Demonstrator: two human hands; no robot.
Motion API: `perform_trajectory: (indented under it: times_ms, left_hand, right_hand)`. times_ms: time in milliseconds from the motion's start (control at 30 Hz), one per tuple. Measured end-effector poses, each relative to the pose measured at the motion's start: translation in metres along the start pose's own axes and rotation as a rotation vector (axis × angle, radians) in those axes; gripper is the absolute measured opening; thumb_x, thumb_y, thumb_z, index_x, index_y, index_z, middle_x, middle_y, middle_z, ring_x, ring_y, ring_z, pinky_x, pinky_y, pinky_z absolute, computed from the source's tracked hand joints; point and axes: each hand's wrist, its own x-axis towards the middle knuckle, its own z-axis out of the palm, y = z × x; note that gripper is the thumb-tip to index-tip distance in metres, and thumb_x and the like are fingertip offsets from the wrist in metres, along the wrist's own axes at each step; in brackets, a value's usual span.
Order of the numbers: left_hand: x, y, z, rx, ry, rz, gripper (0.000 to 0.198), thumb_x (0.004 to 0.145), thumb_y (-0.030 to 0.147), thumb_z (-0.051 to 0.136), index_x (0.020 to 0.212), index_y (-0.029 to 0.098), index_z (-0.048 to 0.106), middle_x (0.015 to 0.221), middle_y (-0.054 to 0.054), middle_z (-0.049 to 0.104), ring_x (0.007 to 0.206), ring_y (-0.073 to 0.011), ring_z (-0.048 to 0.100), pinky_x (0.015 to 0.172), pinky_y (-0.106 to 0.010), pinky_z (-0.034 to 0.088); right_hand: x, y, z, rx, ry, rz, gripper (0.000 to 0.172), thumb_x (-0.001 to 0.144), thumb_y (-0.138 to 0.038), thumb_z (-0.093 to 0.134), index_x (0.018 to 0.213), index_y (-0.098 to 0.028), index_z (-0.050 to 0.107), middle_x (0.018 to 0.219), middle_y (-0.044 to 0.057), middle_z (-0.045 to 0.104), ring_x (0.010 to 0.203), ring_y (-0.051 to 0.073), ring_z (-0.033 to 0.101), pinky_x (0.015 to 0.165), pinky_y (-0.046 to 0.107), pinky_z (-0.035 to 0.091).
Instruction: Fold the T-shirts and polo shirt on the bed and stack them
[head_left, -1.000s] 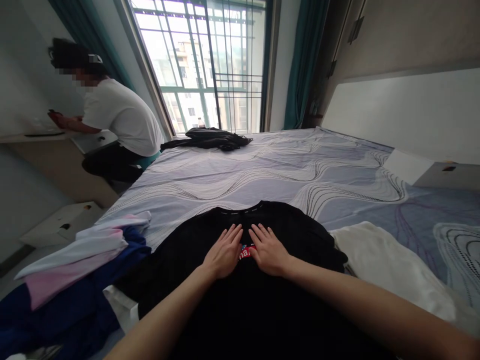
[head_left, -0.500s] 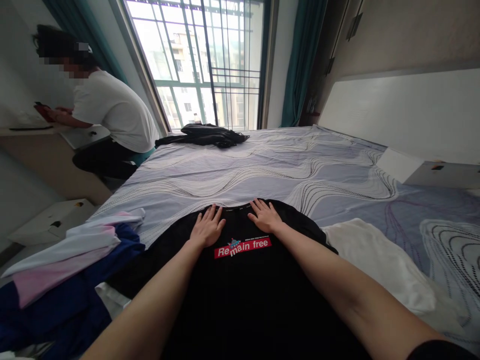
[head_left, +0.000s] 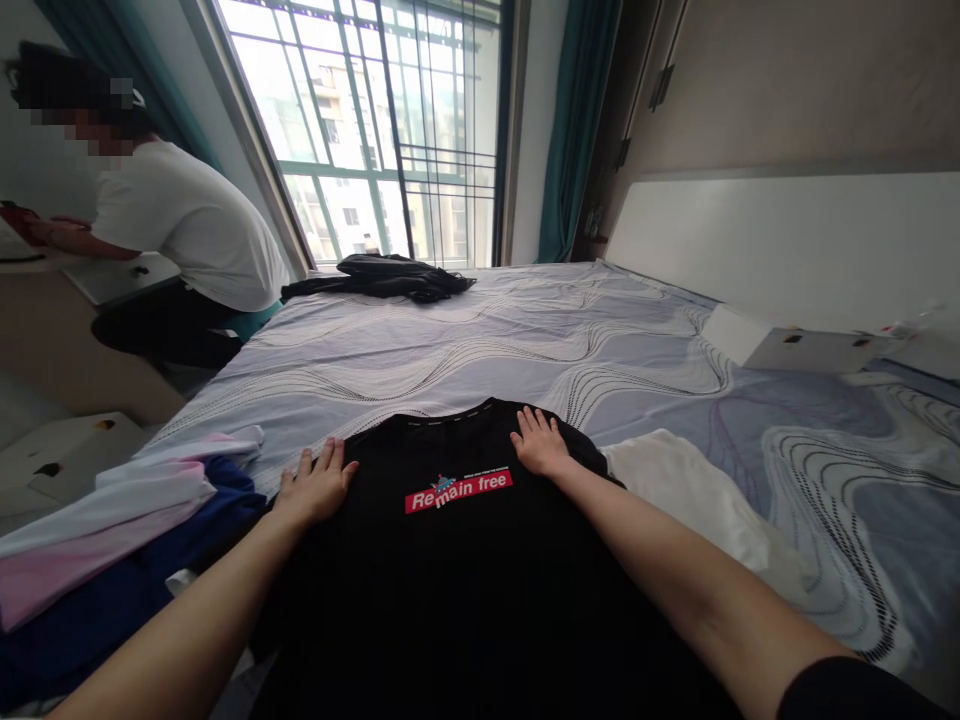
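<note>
A black T-shirt [head_left: 450, 580] lies spread over the bed with its collar at the far end. Across its chest runs a red "Remain free" print [head_left: 459, 491]. My left hand [head_left: 315, 487] rests flat on the shirt's left shoulder, fingers spread. On the right shoulder, beside the collar, my right hand [head_left: 541, 443] lies flat with its fingers apart. Neither hand grips the cloth. The lower part of the shirt runs out of view at the bottom.
Pink, white and blue clothes [head_left: 142, 520] lie to the left, a white garment [head_left: 690, 500] to the right. Black clothing [head_left: 382, 278] sits at the bed's far edge. A white box [head_left: 795, 345] stands at right. A person in a white shirt [head_left: 195, 220] sits at far left.
My left hand has slid left from the collar to the shoulder. My right hand has moved slightly outward from the collar along the shirt. The view has turned a little right.
</note>
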Motion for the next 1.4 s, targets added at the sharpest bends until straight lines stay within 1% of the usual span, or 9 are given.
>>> perform_trajectory:
  times_ms: [300, 400, 500, 567, 700, 967, 1167, 1300, 1400]
  left_hand:
    - [-0.078, 0.04, 0.007, -0.066, 0.039, -0.129, 0.079, 0.094, 0.053, 0.013, 0.158, 0.006, 0.021, 0.168, -0.012, 0.012, 0.151, -0.0451, 0.013, 0.117, -0.065, 0.019]
    - [-0.103, 0.031, 0.016, 0.046, 0.075, -0.042, 0.077, 0.095, 0.049, 0.013, 0.157, 0.005, 0.024, 0.167, -0.014, 0.018, 0.15, -0.0455, 0.018, 0.116, -0.062, 0.023]
    - [-0.114, 0.027, 0.019, 0.127, 0.112, 0.021, 0.074, 0.094, 0.045, 0.018, 0.155, 0.004, 0.029, 0.165, -0.016, 0.023, 0.148, -0.0464, 0.021, 0.116, -0.06, 0.024]
    - [-0.115, 0.028, 0.018, 0.128, 0.113, 0.014, 0.073, 0.095, 0.044, 0.017, 0.155, 0.005, 0.029, 0.165, -0.016, 0.022, 0.148, -0.0459, 0.021, 0.116, -0.06, 0.024]
    - [-0.113, 0.033, 0.014, 0.092, 0.095, -0.019, 0.073, 0.096, 0.045, 0.016, 0.156, 0.006, 0.028, 0.166, -0.015, 0.022, 0.149, -0.0447, 0.021, 0.116, -0.06, 0.025]
    - [-0.116, 0.036, 0.01, 0.12, 0.093, -0.016, 0.076, 0.095, 0.047, 0.012, 0.156, 0.005, 0.027, 0.165, -0.016, 0.022, 0.148, -0.0445, 0.023, 0.115, -0.059, 0.026]
    - [-0.116, 0.037, 0.009, 0.14, 0.081, -0.011, 0.074, 0.096, 0.046, 0.011, 0.157, 0.005, 0.025, 0.166, -0.017, 0.021, 0.149, -0.0441, 0.022, 0.116, -0.058, 0.025]
    - [-0.114, 0.036, 0.012, 0.135, 0.098, -0.004, 0.072, 0.096, 0.045, 0.015, 0.156, 0.006, 0.027, 0.165, -0.017, 0.022, 0.148, -0.0445, 0.023, 0.115, -0.06, 0.025]
    - [-0.113, 0.035, 0.013, 0.125, 0.102, -0.011, 0.072, 0.097, 0.045, 0.013, 0.157, 0.007, 0.025, 0.165, -0.017, 0.022, 0.149, -0.0438, 0.022, 0.115, -0.06, 0.025]
  right_hand:
    - [-0.096, -0.01, -0.006, 0.15, 0.008, -0.123, 0.067, 0.099, -0.05, 0.035, 0.155, -0.011, 0.036, 0.164, 0.013, 0.025, 0.151, 0.03, 0.02, 0.122, 0.048, 0.015]
    - [-0.115, 0.04, -0.042, 0.14, 0.153, -0.044, 0.065, 0.099, -0.045, 0.037, 0.154, -0.008, 0.036, 0.159, 0.018, 0.036, 0.147, 0.029, 0.03, 0.119, 0.043, 0.024]
    - [-0.134, 0.125, -0.082, -0.001, 0.37, 0.551, 0.075, 0.095, -0.047, 0.046, 0.152, 0.001, 0.033, 0.151, 0.033, 0.038, 0.141, 0.041, 0.037, 0.111, 0.056, 0.031]
    - [-0.148, 0.18, -0.096, 0.022, 0.201, 0.773, 0.083, 0.089, -0.06, 0.055, 0.141, 0.004, 0.047, 0.137, 0.039, 0.049, 0.126, 0.047, 0.051, 0.094, 0.057, 0.045]
    - [-0.17, 0.237, -0.087, 0.091, 0.057, 0.708, 0.056, 0.083, -0.055, 0.067, 0.109, -0.006, 0.071, 0.105, 0.024, 0.071, 0.098, 0.034, 0.069, 0.074, 0.036, 0.052]
    - [-0.172, 0.261, -0.074, 0.127, 0.124, 0.556, 0.035, 0.096, -0.041, 0.054, 0.116, -0.013, 0.064, 0.111, 0.015, 0.072, 0.104, 0.026, 0.067, 0.078, 0.029, 0.047]
    - [-0.191, 0.291, -0.108, 0.115, 0.23, 0.744, 0.032, 0.09, -0.026, 0.058, 0.115, -0.007, 0.066, 0.115, 0.033, 0.065, 0.106, 0.04, 0.064, 0.081, 0.047, 0.046]
    - [-0.171, 0.25, -0.105, 0.203, 0.291, 0.692, 0.028, 0.091, -0.023, 0.054, 0.11, -0.009, 0.069, 0.125, 0.032, 0.061, 0.118, 0.039, 0.058, 0.09, 0.046, 0.044]
    - [-0.132, 0.193, -0.083, 0.436, 0.175, 0.574, 0.033, 0.094, -0.042, 0.056, 0.083, -0.014, 0.071, 0.093, 0.018, 0.073, 0.093, 0.026, 0.068, 0.077, 0.031, 0.05]
